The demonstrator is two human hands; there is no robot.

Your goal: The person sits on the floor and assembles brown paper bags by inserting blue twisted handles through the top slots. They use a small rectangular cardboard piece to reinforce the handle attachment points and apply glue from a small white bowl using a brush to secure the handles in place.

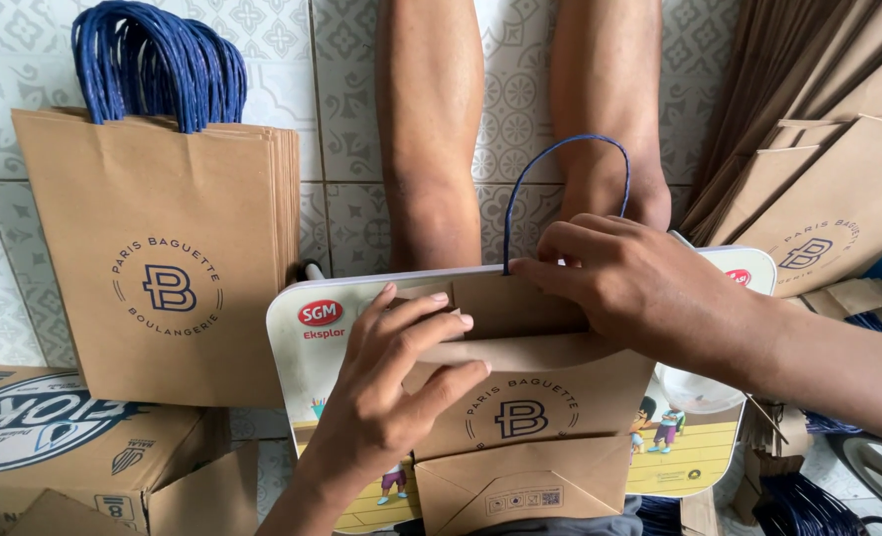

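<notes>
A flat brown paper bag (530, 412) with a round dark-blue emblem lies on a printed lap board (297, 347). My left hand (391, 382) presses down on the bag's folded top edge, fingers spread. My right hand (629, 288) pinches the top edge where a blue twisted-paper handle (560, 159) loops upward; its other end is hidden behind my right hand. My two bare legs (431, 129) stretch out beyond the board over the patterned tile floor.
A stack of finished brown bags with blue handles (163, 248) leans at the left. A pile of flat brown bags (818, 169) lies at the upper right. A cardboard box (54, 437) sits at lower left. Loose blue handles (798, 501) lie at lower right.
</notes>
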